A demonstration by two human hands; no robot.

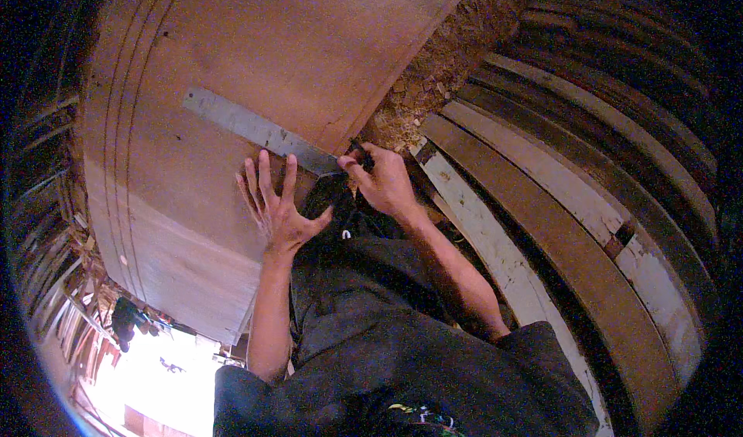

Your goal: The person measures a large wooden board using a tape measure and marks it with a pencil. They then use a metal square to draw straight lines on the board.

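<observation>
A try square with a pale metal blade (263, 130) lies slantwise across a wide wooden board (147, 174). My right hand (381, 180) is closed on its near end at the board's edge, thumb by the blade. Dark material shows between those fingers, and it looks like the square's stock, mostly hidden by the hand. Fingers spread, my left hand (280, 211) is over the board just below the blade, holding nothing. Whether its fingertips touch the wood, I cannot tell. Thin dark lines run along the board's far left side.
Long planks (542, 205) stand or lie in rows at the right. Wood shavings (441, 66) are heaped between them and the board. More timber (46, 228) is stacked at the left. Bright light comes through an opening (162, 383) at the lower left.
</observation>
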